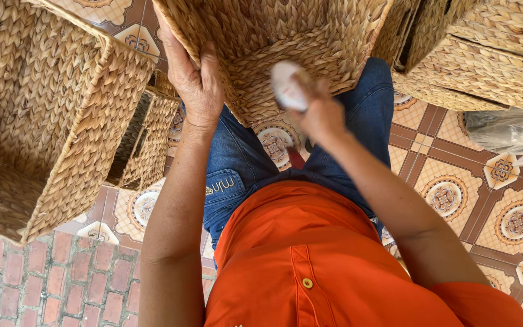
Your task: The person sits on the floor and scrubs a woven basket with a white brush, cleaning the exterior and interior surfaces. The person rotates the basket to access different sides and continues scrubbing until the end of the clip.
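A woven straw basket rests on my lap over blue jeans. My left hand lies flat against its left side, fingers spread, steadying it. My right hand is closed around a small white object, blurred, pressed against the basket's near face. I cannot tell what the white object is. My orange shirt fills the lower middle of the view.
A large woven basket stands at the left with a smaller one tucked behind it. More woven baskets are stacked at the upper right. A clear plastic bag lies on the patterned tile floor. Red brick paving is lower left.
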